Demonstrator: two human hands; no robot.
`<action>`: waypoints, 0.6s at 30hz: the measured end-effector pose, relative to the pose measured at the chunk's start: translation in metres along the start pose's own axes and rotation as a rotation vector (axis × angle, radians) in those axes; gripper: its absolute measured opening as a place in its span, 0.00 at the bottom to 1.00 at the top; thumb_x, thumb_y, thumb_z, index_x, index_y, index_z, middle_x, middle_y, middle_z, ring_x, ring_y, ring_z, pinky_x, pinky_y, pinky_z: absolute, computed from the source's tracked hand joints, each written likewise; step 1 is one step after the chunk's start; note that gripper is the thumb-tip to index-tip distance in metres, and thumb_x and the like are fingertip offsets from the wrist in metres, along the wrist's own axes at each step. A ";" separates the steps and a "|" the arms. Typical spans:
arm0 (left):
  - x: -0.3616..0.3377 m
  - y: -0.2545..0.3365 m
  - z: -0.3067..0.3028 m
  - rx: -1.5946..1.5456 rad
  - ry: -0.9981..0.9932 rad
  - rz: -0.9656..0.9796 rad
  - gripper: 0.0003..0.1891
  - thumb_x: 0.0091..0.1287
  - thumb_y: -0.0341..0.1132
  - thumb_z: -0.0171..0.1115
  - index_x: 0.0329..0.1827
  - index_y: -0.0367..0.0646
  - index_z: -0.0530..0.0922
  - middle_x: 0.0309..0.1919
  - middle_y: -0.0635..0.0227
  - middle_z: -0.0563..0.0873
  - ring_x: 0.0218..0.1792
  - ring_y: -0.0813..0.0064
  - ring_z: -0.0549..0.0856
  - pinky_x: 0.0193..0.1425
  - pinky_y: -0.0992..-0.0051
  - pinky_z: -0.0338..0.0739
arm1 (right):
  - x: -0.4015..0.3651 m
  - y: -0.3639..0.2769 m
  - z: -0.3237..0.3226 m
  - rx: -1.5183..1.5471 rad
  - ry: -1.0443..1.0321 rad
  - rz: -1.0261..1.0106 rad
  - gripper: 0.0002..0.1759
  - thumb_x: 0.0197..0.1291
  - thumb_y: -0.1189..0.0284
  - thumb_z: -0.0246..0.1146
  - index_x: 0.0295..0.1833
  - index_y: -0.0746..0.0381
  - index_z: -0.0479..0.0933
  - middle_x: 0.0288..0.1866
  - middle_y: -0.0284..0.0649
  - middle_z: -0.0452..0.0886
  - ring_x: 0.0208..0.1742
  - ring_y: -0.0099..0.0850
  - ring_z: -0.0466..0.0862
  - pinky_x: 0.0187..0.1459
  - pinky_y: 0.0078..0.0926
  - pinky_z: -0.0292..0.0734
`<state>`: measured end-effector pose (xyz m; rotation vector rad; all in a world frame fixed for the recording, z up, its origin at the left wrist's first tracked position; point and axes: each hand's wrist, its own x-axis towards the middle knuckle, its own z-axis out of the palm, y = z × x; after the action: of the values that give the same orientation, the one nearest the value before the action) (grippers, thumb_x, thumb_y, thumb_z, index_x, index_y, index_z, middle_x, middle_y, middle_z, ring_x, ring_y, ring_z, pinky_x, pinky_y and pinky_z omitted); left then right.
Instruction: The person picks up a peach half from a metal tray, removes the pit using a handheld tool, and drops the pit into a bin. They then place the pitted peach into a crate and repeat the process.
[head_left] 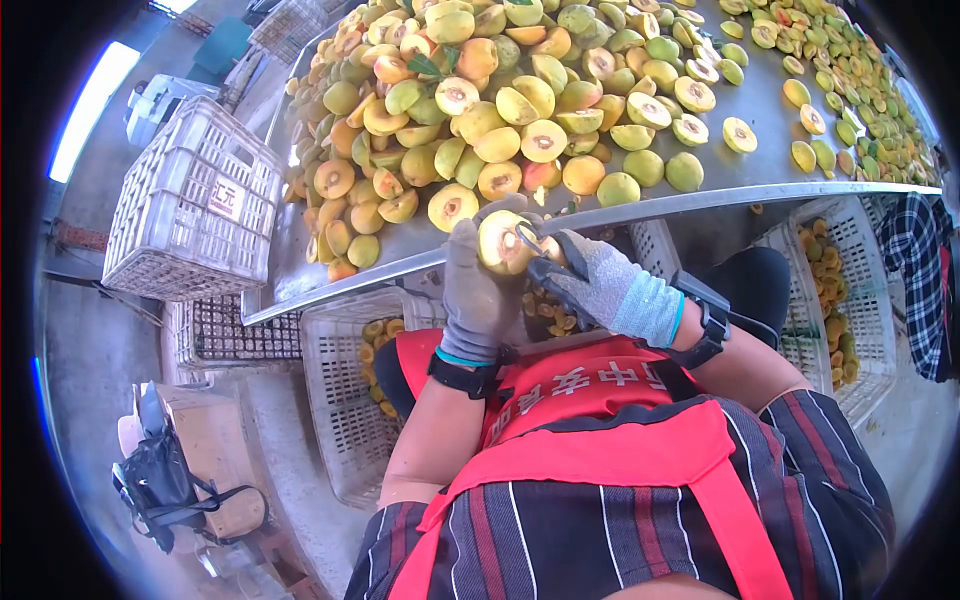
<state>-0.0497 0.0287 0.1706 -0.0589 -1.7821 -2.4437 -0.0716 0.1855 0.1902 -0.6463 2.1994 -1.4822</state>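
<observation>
My left hand, in a grey glove, is wrapped round a halved yellow fruit with its cut face up. My right hand, also gloved, is closed on a small tool with a curved metal loop, which touches the middle of the cut face. Both hands are just off the front edge of the metal table. A big pile of halved fruit lies on the table beyond them. The tool's handle is mostly hidden by my right fingers.
The metal table's raised rim runs across in front. A white crate stands at the left. Crates holding fruit, one left and one right, sit below. A plaid sleeve shows at the far right, and a black bag lower left.
</observation>
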 end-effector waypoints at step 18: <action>-0.001 -0.001 0.012 0.027 0.091 0.093 0.15 0.69 0.40 0.49 0.48 0.36 0.73 0.39 0.62 0.81 0.40 0.75 0.79 0.45 0.75 0.74 | -0.011 -0.006 0.011 0.203 -0.001 -0.003 0.18 0.59 0.66 0.59 0.50 0.64 0.70 0.26 0.41 0.77 0.21 0.29 0.79 0.23 0.27 0.75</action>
<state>-0.0495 0.0406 0.1732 -0.0272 -1.7337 -2.3192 -0.0553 0.1821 0.1926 -0.5819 2.0131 -1.6784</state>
